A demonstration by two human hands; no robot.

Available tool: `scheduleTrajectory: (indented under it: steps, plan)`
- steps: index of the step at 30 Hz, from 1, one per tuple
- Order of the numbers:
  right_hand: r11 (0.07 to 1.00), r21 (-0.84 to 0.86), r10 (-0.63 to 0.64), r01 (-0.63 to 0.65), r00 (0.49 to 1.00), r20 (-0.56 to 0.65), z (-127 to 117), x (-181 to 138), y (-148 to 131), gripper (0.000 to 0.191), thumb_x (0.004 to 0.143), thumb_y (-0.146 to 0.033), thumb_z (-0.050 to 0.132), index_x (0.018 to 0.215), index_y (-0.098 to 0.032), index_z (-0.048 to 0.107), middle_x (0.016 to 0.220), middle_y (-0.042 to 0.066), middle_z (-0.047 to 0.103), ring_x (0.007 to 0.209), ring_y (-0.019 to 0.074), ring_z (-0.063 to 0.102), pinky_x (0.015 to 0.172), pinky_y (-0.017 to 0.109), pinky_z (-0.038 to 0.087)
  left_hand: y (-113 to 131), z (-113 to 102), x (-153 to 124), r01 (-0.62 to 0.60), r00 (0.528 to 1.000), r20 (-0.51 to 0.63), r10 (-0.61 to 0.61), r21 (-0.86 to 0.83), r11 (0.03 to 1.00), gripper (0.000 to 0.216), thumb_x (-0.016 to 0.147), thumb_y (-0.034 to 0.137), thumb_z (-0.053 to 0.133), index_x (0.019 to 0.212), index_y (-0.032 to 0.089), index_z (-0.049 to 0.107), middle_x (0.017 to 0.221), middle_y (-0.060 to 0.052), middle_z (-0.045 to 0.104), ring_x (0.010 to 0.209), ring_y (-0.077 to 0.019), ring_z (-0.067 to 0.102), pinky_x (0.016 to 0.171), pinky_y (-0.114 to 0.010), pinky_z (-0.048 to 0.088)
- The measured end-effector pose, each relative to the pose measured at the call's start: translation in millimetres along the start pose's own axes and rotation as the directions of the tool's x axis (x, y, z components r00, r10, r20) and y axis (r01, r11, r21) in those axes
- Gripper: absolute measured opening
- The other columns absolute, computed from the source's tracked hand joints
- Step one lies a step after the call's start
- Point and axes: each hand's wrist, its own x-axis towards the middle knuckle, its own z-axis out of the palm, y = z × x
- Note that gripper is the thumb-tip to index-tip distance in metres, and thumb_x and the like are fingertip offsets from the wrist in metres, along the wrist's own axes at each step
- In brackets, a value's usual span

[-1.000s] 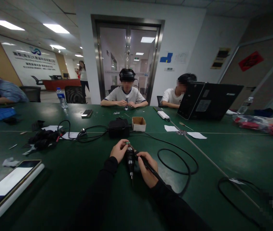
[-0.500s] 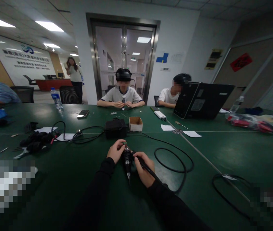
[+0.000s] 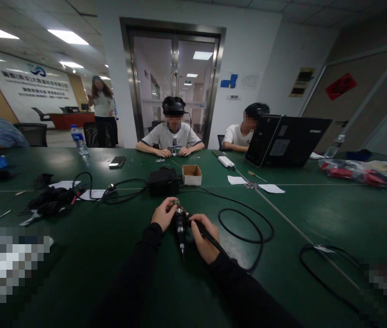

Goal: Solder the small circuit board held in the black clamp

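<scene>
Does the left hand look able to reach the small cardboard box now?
Probably yes. The cardboard box stands just ahead of the left hand, with only a thin cable between, but the hand is holding the tool.

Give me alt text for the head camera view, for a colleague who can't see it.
The left hand pinches a small green part atop a dark handheld tool that the right hand grips, over a green table. A black cable, a black box and a cardboard box lie beyond; a person in a white shirt sits opposite.
</scene>
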Motion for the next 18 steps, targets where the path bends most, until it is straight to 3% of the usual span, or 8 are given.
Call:
scheduleTrajectory:
  steps: [9,14,18]
  plan:
    - [1.0,0.014,-0.004,0.004,1.0,-0.027,0,-1,6,0.013,0.088,-0.026,0.055,0.092,-0.02,0.066,0.085,0.003,0.072,0.074,0.0176,0.067,0.065,0.025,0.048,6,-1,-1,0.031,0.999,0.02,-0.031,0.018,0.999,0.027,0.086,0.031,0.056,0.111,0.022,0.062,0.095,-0.003,0.073,0.088,-0.018,0.068,0.086,-0.03,0.052]
    - [0.999,0.053,0.006,-0.002,0.997,-0.076,1,1,8,0.013,0.088,-0.028,0.055,0.091,-0.02,0.065,0.084,0.003,0.071,0.073,0.0173,0.065,0.065,0.025,0.049,25,-1,-2,0.184,0.98,0.022,-0.197,0.259,0.948,0.024,0.091,0.026,0.048,0.11,0.022,0.063,0.095,-0.003,0.072,0.088,-0.0186,0.067,0.085,-0.03,0.05]
    - [0.997,0.068,0.038,-0.031,0.994,-0.1,1,3,9,0.014,0.088,-0.029,0.054,0.09,-0.02,0.064,0.081,0.002,0.07,0.069,0.0172,0.063,0.062,0.025,0.048,64,-1,-2,0.259,0.949,0.003,-0.316,0.565,0.783,0.031,0.093,0.024,0.046,0.12,0.016,0.06,0.109,-0.012,0.07,0.1,-0.0254,0.065,0.091,-0.037,0.049]
